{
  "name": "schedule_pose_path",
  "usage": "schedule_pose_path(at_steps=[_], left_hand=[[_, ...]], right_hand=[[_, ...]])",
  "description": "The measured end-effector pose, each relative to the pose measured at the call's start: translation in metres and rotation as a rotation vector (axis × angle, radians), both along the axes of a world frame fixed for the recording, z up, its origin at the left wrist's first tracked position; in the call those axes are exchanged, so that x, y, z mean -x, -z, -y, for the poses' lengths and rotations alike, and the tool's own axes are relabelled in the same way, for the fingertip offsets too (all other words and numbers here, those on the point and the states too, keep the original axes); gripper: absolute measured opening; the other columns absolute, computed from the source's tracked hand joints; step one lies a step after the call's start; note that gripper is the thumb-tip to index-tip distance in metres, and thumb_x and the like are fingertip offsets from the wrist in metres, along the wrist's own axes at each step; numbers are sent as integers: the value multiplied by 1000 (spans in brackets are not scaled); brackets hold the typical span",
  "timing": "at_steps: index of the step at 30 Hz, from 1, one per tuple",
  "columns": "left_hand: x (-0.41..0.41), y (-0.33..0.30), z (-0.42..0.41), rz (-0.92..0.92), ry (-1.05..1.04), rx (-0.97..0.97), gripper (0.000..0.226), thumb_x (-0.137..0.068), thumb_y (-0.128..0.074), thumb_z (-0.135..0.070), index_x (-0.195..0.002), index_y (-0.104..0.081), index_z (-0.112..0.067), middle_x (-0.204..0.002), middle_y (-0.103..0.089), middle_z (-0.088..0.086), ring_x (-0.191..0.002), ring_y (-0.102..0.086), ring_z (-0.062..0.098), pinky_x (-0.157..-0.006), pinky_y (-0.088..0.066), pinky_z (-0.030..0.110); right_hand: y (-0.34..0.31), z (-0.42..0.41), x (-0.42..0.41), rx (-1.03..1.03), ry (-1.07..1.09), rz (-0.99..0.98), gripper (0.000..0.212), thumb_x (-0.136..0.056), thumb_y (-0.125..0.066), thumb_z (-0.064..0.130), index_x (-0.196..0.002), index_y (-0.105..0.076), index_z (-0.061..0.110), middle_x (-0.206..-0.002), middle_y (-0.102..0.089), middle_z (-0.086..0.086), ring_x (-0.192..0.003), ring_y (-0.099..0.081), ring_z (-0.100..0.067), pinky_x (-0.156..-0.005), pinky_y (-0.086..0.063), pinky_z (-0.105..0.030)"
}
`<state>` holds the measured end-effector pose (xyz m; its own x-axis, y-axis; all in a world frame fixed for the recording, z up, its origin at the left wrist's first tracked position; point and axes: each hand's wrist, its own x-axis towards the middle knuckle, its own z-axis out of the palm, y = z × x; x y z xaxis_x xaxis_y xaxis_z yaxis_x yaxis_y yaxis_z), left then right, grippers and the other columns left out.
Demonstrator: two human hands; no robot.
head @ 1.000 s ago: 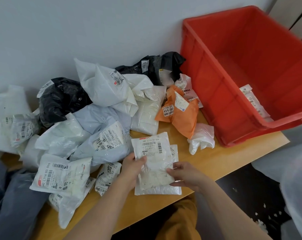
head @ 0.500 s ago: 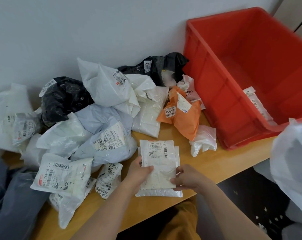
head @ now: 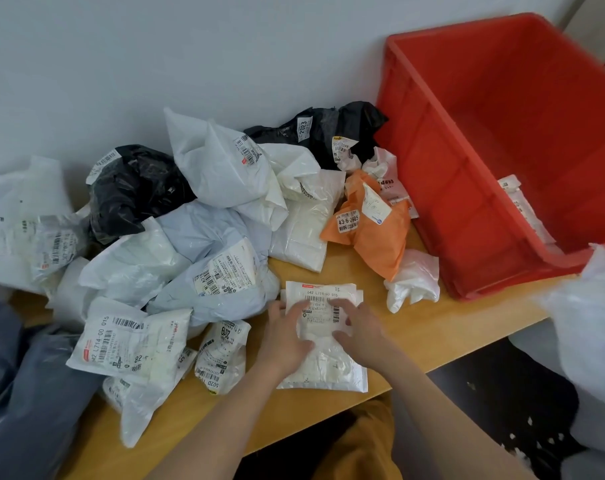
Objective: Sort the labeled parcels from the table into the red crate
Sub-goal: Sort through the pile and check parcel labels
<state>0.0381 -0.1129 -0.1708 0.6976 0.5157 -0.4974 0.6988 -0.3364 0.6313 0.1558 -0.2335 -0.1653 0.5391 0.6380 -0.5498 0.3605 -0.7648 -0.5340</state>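
A small white labeled parcel lies near the front edge of the wooden table, on top of a second flat white parcel. My left hand grips its left side and my right hand grips its right side. The red crate stands at the right end of the table with one white parcel inside, against its near wall. A heap of white, black and pale blue labeled parcels fills the table's left and back.
An orange parcel and a crumpled white bag lie between my hands and the crate. A grey bag hangs at the lower left. A large white plastic bag sits off the table's right edge. The wall is close behind.
The small parcel was held tilted up off the table; both hands have lowered it flat onto the parcel beneath and now press on it from the sides.
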Motion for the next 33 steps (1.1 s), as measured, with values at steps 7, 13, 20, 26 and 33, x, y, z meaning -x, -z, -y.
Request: schedule_pose_path(at_steps=[7,13,20,26,33], left_hand=[[-10,-10,-1,-30,-26,-49,53,-88,-66,-18,-137,-48,-20,-143,-15,7,-140,-18,26,-117,-22,31],[-17,-18,-10,64,-46,-75,34,-91,-63,-16,-124,-56,-17,-141,-21,6,-140,-24,22,-112,-24,23],[-21,-28,-16,89,-55,-62,27,-91,-63,-14,-118,-60,-17,-135,-27,6,-135,-29,19,-98,-23,14],[-31,-47,-25,138,-41,-131,42,-90,-65,-14,-130,-53,-17,-133,-35,5,-130,-38,19,-105,-27,19],[-44,-67,-31,364,-51,-26,91,-79,-80,-26,-150,-25,-27,-138,-32,-11,-129,-29,3,-93,-24,3]], right_hand=[[-16,-19,-1,-90,193,201,48,-93,-55,16,-138,-42,23,-128,-41,-9,-98,-54,-22,-78,-49,-33],[-38,-26,-16,-78,520,390,60,-80,-51,4,-133,-36,28,-119,-28,-12,-105,-37,-36,-71,-42,-39],[-49,-29,-44,-102,493,162,61,-87,-52,8,-146,-37,16,-128,-46,-16,-107,-53,-35,-79,-44,-37],[-68,-39,-43,-350,463,227,45,-90,-53,5,-135,-55,8,-119,-56,-14,-101,-54,-29,-86,-48,-38],[-104,-48,-38,-596,498,262,33,-91,-54,5,-120,-68,13,-113,-62,-2,-104,-56,-20,-89,-49,-36]])
